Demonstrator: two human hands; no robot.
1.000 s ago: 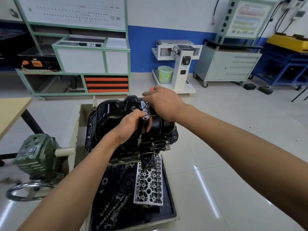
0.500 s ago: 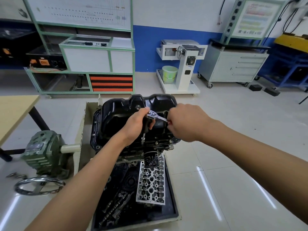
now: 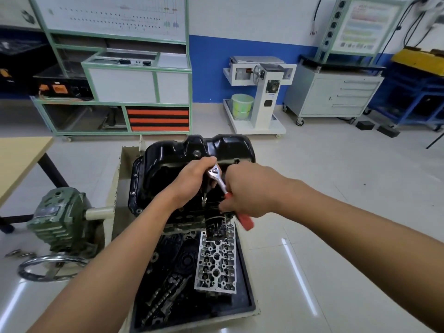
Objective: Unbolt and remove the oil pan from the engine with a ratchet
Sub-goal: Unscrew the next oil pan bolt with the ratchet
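While the green gearbox (image 3: 60, 219) and its handwheel (image 3: 51, 269) sit off to the left, the black oil pan (image 3: 168, 159) is dead centre on top of the engine (image 3: 185, 222), belly up, above a tray (image 3: 249, 306) holding a cylinder head (image 3: 217, 265). Left hand (image 3: 192, 183) is curled round the ratchet (image 3: 219, 179) head, hiding most of the extension (image 3: 204, 196) dropping to the pan's near flange, and the ratchet's long axis runs down-right toward the camera, right hand (image 3: 249, 191) wrapped round its red grip.
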